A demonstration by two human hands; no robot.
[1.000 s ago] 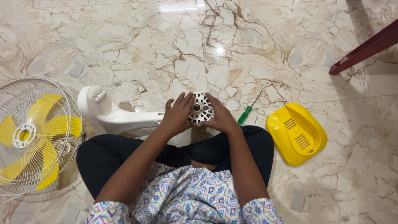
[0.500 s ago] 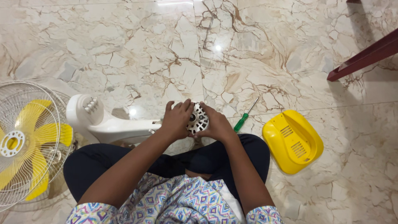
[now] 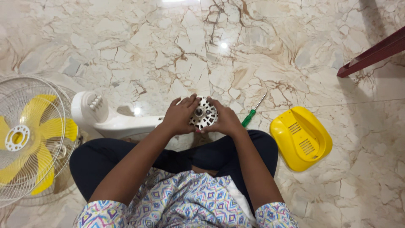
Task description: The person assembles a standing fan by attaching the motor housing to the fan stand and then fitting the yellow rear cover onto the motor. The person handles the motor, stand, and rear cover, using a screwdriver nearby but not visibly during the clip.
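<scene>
A round silver fan motor (image 3: 203,113) with slotted vents and a centre hub sits between both hands, just above my crossed legs. My left hand (image 3: 180,115) grips its left side, fingers curled over the rim. My right hand (image 3: 226,120) cups its right side. The motor's lower part is hidden by my palms. A white fan body (image 3: 110,120) with a button panel lies on the floor right beside my left hand.
A wire fan cage with yellow blades (image 3: 26,136) lies at the left. A green-handled screwdriver (image 3: 252,112) rests right of my right hand. A yellow plastic cover (image 3: 301,137) lies further right. A dark red bar (image 3: 373,51) crosses the top right corner of the marble floor.
Both hands stay on the motor. The view has shifted, so the fan cage and yellow cover sit further left in frame; the hands hardly moved on the motor.
</scene>
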